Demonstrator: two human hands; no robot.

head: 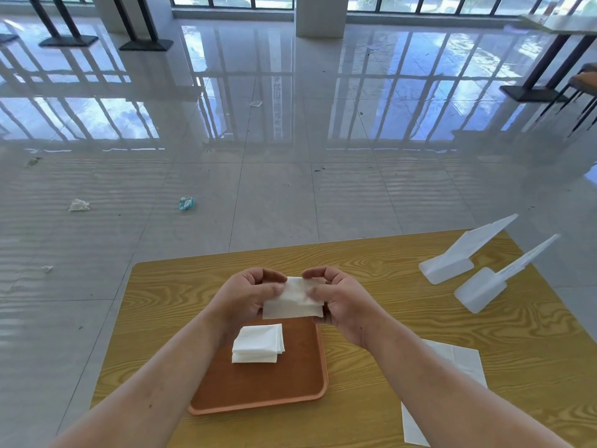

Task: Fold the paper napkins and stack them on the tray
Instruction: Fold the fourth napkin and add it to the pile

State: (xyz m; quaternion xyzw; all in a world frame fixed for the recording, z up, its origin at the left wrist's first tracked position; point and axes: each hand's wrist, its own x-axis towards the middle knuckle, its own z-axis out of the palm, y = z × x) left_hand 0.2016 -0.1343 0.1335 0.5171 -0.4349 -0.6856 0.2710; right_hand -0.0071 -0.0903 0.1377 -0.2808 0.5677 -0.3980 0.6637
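Both hands hold one white paper napkin (pixel 292 302), partly folded, just above the far edge of the brown tray (pixel 290 383). My left hand (pixel 248 295) pinches its left side and my right hand (pixel 336 299) pinches its right side. A small stack of folded white napkins (pixel 258 343) lies on the tray below my left wrist. Unfolded flat napkins (pixel 452 363) lie on the wooden table to the right of the tray, partly hidden under my right forearm.
The yellow wood-grain table (pixel 371 260) ends just beyond my hands. Two white plastic sign holders (pixel 452 260) (pixel 484 289) lie at its far right. Bits of litter sit on the glossy tiled floor (pixel 258 195) beyond. Other tables and chairs stand far off.
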